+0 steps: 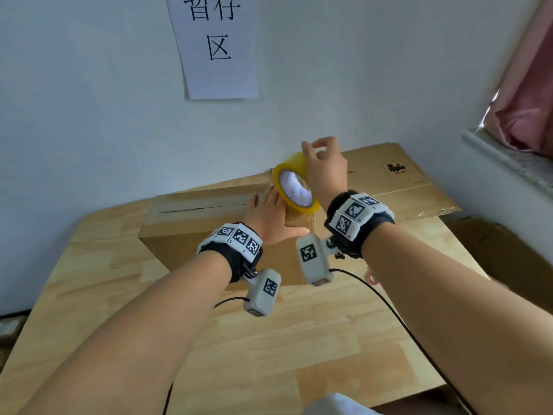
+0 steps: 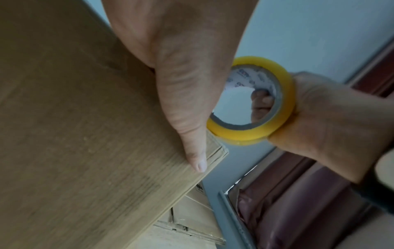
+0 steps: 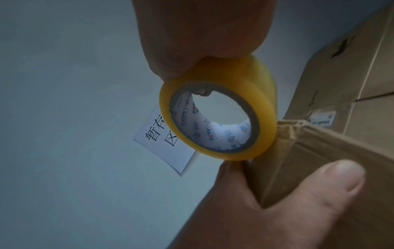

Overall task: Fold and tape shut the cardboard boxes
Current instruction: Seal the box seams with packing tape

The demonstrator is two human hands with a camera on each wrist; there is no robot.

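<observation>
Black wristbands [image 1: 359,223] carry white marker blocks, grey cameras [image 1: 263,292], black cables

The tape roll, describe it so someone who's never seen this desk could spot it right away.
On the wooden table stands a closed cardboard box. At its right end the right hand holds the tape roll upright against the box. It is the only yellow ring here, with a white printed core.

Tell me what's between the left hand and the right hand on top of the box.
The yellow tape roll sits between them in the head view: left hand on the box, right hand gripping the roll.
</observation>
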